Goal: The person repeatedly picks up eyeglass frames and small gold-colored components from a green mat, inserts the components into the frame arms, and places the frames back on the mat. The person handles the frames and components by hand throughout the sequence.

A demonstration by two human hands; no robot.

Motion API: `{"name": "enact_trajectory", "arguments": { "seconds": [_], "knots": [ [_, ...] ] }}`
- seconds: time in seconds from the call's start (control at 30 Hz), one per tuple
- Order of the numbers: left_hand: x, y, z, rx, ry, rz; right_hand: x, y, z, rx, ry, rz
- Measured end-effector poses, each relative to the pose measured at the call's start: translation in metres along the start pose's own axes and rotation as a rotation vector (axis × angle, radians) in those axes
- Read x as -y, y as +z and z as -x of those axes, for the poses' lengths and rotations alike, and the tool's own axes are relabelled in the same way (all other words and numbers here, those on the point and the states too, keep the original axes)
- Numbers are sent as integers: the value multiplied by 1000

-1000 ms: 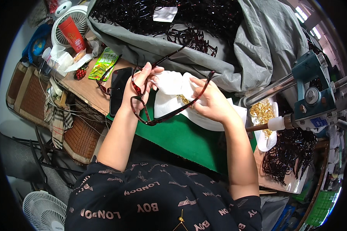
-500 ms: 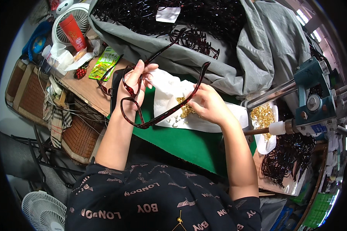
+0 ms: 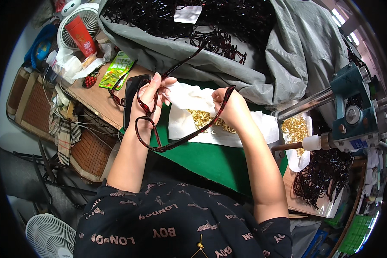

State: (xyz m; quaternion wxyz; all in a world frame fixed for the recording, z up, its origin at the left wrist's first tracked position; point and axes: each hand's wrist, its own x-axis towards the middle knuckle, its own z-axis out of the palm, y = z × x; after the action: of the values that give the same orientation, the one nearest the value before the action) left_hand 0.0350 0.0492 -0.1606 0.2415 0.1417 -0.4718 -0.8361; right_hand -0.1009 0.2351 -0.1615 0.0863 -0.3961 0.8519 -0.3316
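My left hand is closed around a dark tortoiseshell eyeglass frame, its temples reaching up and to the right. The fingertips of that hand also meet the edge of a thin white cloth or paper sheet. My right hand pinches the sheet's right part, with one temple tip crossing in front of the hand. Small gold metal pieces lie on the white sheet between and below my hands. My right forearm and the temple hide some of them.
A green-topped surface lies under the sheet. Beyond is a grey cover with a heap of dark frames. A teal metal machine stands right, near a tray of gold pieces. A phone and green packet sit left.
My right hand has moved up and now pinches the white sheet. The sheet's far part is raised, and more gold pieces show. The eyeglass frame has shifted slightly lower in my left hand.
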Motion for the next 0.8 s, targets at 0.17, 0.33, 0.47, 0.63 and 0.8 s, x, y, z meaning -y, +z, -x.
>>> {"name": "enact_trajectory", "arguments": {
  "seconds": [0.17,0.33,0.47,0.63,0.8],
  "knots": [
    [1,3,1,1,4,-6,-1,4,2,-110,-93,105],
    [1,-6,-4,5,-22,79,-8,3,13,-362,101,-343],
    [2,-2,-3,17,3,52,-3,-6,25,-355,7,-254],
    [3,6,-3,2,7,68,-15,-4,-5,-234,159,-322],
    [3,-7,0,-25,3,74,-12,-4,-16,-67,169,-143]
  ]
}}
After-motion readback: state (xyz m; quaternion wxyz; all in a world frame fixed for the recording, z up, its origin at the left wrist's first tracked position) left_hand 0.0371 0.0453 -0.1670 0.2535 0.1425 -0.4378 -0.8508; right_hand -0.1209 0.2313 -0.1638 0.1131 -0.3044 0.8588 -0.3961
